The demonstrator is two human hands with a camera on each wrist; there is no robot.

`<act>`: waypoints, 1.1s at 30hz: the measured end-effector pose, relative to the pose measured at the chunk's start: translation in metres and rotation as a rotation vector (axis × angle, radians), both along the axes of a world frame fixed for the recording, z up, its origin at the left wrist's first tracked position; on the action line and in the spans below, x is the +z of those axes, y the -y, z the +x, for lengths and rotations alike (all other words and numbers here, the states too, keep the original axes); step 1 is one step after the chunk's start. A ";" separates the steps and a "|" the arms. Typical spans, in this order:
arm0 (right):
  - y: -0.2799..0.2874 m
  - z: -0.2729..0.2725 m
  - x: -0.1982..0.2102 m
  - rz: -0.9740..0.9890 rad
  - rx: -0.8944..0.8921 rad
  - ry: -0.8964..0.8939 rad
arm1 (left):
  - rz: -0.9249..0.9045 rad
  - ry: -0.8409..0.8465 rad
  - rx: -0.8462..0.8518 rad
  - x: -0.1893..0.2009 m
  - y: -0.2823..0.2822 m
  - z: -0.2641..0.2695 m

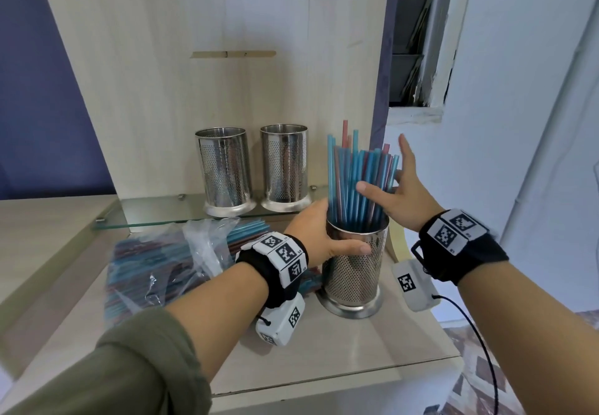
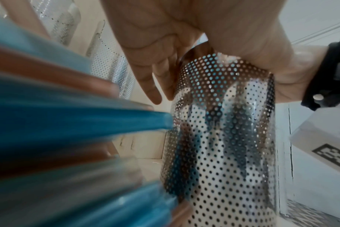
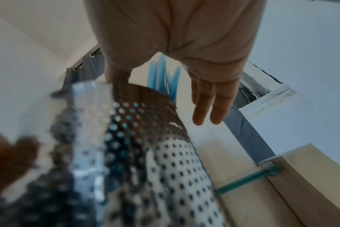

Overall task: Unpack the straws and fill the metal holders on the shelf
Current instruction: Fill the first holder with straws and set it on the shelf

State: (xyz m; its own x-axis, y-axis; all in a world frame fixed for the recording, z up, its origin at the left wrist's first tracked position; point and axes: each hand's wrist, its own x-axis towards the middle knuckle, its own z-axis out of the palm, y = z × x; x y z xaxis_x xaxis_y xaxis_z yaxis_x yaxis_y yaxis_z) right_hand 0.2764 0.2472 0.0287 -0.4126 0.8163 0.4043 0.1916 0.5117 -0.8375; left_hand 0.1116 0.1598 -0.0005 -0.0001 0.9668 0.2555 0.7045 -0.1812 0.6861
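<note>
While steadying the holder (image 1: 355, 262) near its rim, left hand (image 1: 319, 234) wrapped round the perforated wall, thumb across the front, fingers behind. Gripped, not merely touching; confirmed in the left wrist view, palm against the metal. Right hand (image 1: 400, 188) spread loose against the straws (image 1: 359, 181), thumb laid across the front of the bundle, other fingers out straight behind and to the side, nothing pinched. Straws blue and reddish, standing in the holder, fanned and uneven at the tops, a few well above the rest.

Holder stood on the counter (image 1: 324, 359), not on the shelf (image 1: 155, 212). Two more holders (image 1: 225, 171) (image 1: 284, 168) on the glass shelf behind, side by side, no straws showing above their rims. Bag (image 1: 168, 269) of straws to the left on the counter, open, many left inside.

Judged as the settling step for the first load. To do it well: keep the left grip firm and low enough to stop tipping; gather the fan with the flat right palm; tap the tall ones down till level; avoid bending any. Then lift by the wall with both hands and set beside the others. Risk: top-heavy bundle, narrow base, counter edge close on the right.
</note>
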 end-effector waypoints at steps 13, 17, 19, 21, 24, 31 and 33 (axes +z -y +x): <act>0.039 -0.001 -0.049 -0.034 0.044 0.083 | -0.325 -0.934 0.237 -0.010 0.061 -0.091; 0.038 0.000 -0.052 -0.048 -0.043 0.097 | -0.292 -1.038 0.316 -0.019 0.076 -0.112; 0.037 0.003 -0.056 -0.080 -0.081 0.086 | -0.296 -1.027 0.308 -0.018 0.083 -0.120; 0.037 0.005 -0.058 -0.104 -0.103 0.078 | -0.252 -1.001 0.274 -0.016 0.087 -0.120; 0.038 0.003 -0.058 -0.109 -0.094 0.076 | -0.023 -0.799 0.179 -0.011 0.085 -0.109; 0.039 0.003 -0.061 -0.119 -0.083 0.048 | 0.000 -0.723 0.211 0.002 0.073 -0.077; 0.043 0.004 -0.059 -0.120 -0.075 0.045 | -0.040 -0.639 0.250 0.000 0.076 -0.080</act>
State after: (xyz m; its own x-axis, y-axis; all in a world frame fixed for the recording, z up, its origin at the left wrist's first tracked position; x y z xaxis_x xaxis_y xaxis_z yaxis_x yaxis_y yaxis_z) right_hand 0.2808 0.2039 -0.0301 -0.3643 0.8869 0.2841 0.2638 0.3909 -0.8818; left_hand 0.0320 0.0843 -0.0005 -0.0852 0.9660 0.2439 0.9906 0.0558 0.1249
